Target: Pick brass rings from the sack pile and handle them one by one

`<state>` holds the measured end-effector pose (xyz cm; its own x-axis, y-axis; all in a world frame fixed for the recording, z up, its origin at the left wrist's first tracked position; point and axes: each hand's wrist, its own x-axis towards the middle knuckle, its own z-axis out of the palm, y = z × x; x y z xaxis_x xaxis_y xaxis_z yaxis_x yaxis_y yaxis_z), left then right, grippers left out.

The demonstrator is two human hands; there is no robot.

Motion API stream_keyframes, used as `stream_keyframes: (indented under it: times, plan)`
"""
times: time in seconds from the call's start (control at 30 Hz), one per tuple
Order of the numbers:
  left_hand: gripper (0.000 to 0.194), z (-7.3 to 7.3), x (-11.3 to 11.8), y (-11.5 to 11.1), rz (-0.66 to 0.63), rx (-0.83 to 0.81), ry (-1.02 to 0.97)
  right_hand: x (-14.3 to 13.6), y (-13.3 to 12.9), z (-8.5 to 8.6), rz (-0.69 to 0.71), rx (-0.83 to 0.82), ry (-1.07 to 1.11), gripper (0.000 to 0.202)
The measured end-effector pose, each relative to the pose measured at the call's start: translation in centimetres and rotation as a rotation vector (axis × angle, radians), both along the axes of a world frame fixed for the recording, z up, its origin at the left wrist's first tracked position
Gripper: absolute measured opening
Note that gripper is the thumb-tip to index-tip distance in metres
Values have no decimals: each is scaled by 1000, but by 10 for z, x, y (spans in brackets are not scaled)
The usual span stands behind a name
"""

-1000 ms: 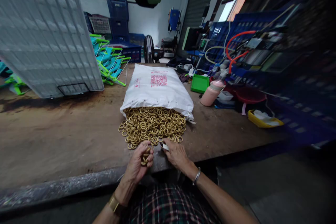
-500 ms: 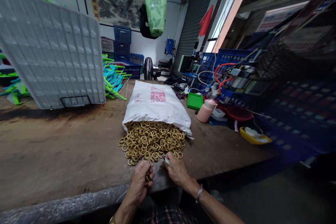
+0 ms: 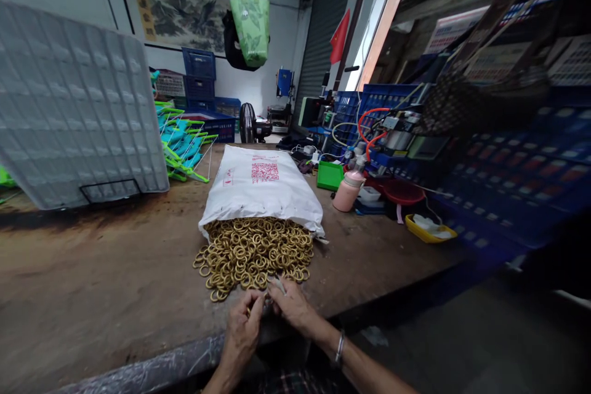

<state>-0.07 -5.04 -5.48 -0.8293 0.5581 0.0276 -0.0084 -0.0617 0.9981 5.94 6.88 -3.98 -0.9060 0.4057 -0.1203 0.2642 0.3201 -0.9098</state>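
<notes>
With our left hand (image 3: 242, 327) closed on a few brass rings (image 3: 253, 250) and our right hand (image 3: 290, 306) pinching something small at the near counter (image 3: 92, 283) edge, just before the pile, we judge loose rings could slip off the edge.

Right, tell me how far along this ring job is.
Done: nothing finished shows on the table. In hand: the left hand pinches brass rings at the table edge, and the right hand meets it there. Left: a big pile of brass rings spills from the white sack, which looks nearly full.
</notes>
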Motion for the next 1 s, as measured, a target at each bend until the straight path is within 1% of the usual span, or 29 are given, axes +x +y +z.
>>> stream_keyframes:
  times: [0.03,0.1,0.2,0.27,0.37,0.47,0.63,0.8,0.87,0.93,1.0]
  plan:
    - [24,1,1,0,3,9,33,0,1,-1,15,-30,-17,30]
    - [20,3,3,0,-5,17,20,1,2,-3,18,-45,-20,32]
    - [22,7,6,-1,-81,0,-122,1,5,-7,-32,-11,17,25]
    - [28,12,8,-2,-154,-57,-227,0,7,-10,-37,5,54,23]
    - [31,19,11,-3,-164,-107,-321,1,9,-12,-6,-6,104,23]
    - [32,24,16,-4,-170,-78,-367,5,9,-8,12,1,120,24]
    - [32,25,21,-5,-222,-16,-405,11,7,2,56,-32,133,22]
    - [36,28,19,-6,-242,12,-439,8,11,3,71,-9,151,24]
    - [36,30,18,-6,-237,44,-446,8,14,3,33,42,118,24]
    - [36,32,18,-5,-211,55,-450,12,17,3,18,162,92,22]
    - [37,31,18,-4,-190,31,-440,17,17,2,96,291,85,18]
